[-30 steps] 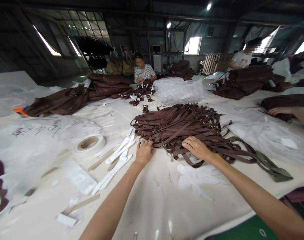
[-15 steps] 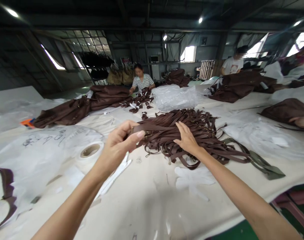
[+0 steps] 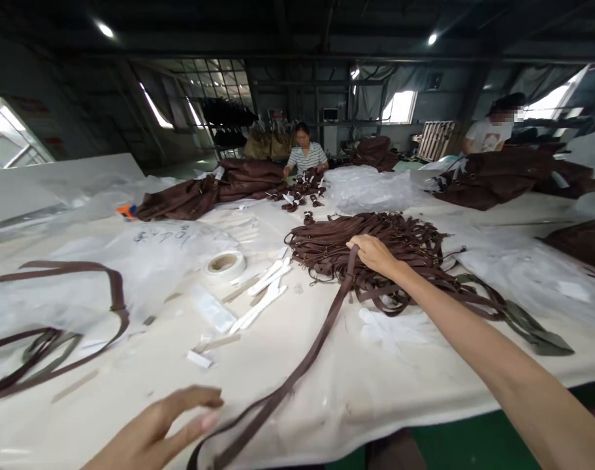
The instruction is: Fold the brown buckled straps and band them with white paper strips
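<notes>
Head view: your right hand pinches a brown strap over the strap pile; it trails down the bench beside your left hand, fingers parted, empty. Probably light, limp; best gripped along its flat band.

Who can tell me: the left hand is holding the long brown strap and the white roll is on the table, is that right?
Not the left hand, which is open: the head view shows the right hand holding the long brown strap. The white roll is on the table.
</notes>
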Demonstrator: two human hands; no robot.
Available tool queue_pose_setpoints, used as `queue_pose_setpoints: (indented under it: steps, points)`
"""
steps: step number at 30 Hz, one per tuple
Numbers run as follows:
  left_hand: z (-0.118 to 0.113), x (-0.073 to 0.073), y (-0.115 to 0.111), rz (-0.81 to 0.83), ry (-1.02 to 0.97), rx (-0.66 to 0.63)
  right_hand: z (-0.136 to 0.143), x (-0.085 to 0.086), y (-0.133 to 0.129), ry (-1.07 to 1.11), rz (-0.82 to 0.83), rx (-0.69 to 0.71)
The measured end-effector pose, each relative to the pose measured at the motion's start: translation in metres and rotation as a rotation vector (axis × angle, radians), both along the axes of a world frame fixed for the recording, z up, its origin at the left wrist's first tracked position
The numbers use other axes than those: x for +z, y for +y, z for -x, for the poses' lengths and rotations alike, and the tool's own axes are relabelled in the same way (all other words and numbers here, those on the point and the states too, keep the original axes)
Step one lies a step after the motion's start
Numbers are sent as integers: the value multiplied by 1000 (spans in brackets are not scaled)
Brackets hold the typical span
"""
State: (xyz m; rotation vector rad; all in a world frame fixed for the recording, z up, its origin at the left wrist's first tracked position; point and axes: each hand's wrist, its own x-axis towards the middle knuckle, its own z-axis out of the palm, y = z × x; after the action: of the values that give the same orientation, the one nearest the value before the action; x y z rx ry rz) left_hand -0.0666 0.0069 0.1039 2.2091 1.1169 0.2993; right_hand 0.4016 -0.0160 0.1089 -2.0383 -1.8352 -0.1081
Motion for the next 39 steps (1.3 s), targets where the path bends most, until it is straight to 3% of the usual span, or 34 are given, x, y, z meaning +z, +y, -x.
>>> queue_pose_setpoints:
  steps: [3,7,9,12,14,18,21,23,25,29,32,35,39]
  points:
    - [-44,28,7,-18,-157,15,29,48,10,-162,-145,165]
    - [-136,69,20,51,-548,-51,66,115,24,-408,-395,328]
    - [-169,75,28,262,-655,-233,71,142,25,-447,-472,310]
    - [-185,76,37,614,-728,-461,57,165,18,-402,-464,147]
    - [-182,81,37,605,-775,-470,43,168,8,-364,-295,105]
    - [-178,112,30,131,-609,-399,45,163,-14,-78,112,366]
    - [-188,135,27,-187,-518,-355,69,159,-19,238,166,531]
    - [-191,141,27,-271,-539,-304,83,154,-15,307,131,565]
    - [-185,142,28,-154,-603,-301,89,147,-9,305,27,557]
    - [-158,134,31,469,-755,-404,90,135,1,397,-248,561]
    - [-147,129,33,774,-837,-372,96,134,5,306,-230,537]
    - [-151,133,33,774,-894,-358,111,136,8,227,-158,502]
    - [-159,145,26,660,-952,-377,139,137,15,602,-208,560]
